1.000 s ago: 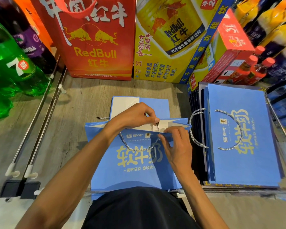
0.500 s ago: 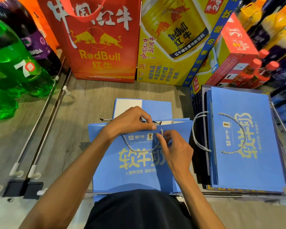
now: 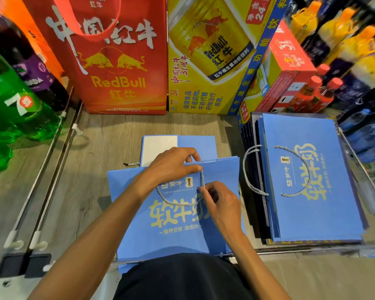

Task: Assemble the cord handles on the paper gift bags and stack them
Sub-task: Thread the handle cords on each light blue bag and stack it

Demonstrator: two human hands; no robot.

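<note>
Blue bag (image 3: 171, 234) lies flat on the shelf (image 3: 95, 169), lower centre of frame. Its mouth points to the top of the frame and its printed face is up.

Left hand (image 3: 171, 167) sits on the bag's upper rim. Thumb and forefinger are curled and pinch the rim just where the cord (image 3: 178, 203) comes up to it.

Right hand (image 3: 222, 206) is just below and to the right. Its fingers (image 3: 206, 188) are pinched on the cord's right leg.

The relation that matters: this leg runs nearly straight up the frame, from my right fingers to the rim under my left forefinger. The fixing point is therefore directly above the right fingers, along the cord's own line. I cannot make out the hole itself, as my forefinger covers it.

The rest of the cord sags in a loop to the lower left, across the bag's logo. Its other end disappears under my left hand.

A short loose cord end (image 3: 130, 163) pokes out at the bag's left, beyond the rim.

The stack (image 3: 312, 213) of finished bags is at the right of frame, near the bag but apart from it, on the right hand's side. My guess is that hand will carry the bag over.
</note>
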